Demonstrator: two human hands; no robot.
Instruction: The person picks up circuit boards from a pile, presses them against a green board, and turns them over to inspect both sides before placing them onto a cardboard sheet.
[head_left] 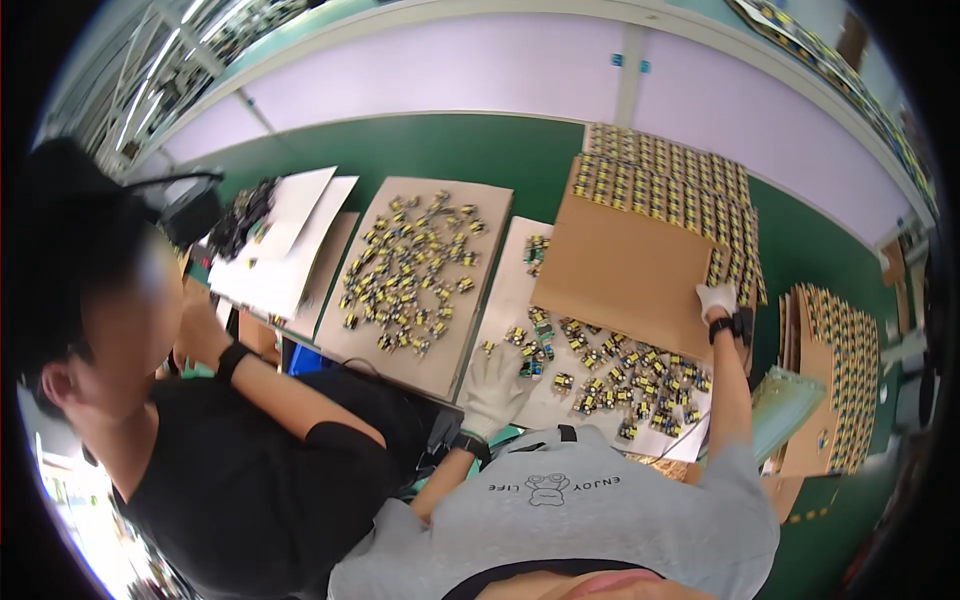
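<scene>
My left hand (495, 391), in a white glove, lies with fingers spread at the left end of a pale sheet (543, 405). Small circuit boards with yellow-topped parts (640, 385) are heaped loosely on that sheet, a few of them just beyond my fingertips. My right hand (716, 299), also gloved, is closed at the right edge of a plain brown cardboard sheet (625, 265); its fingertips are partly hidden. This cardboard overlaps the near part of the rows of circuit boards (665, 170) behind it.
To the left, another board (480, 335) carries many scattered circuit boards. White sheets (290, 240) and black bundled items (243, 215) lie farther left. A co-worker in black (250, 470) sits close at my left. At right stand a stacked tray of circuit boards (845, 380) and a translucent greenish packet (785, 415).
</scene>
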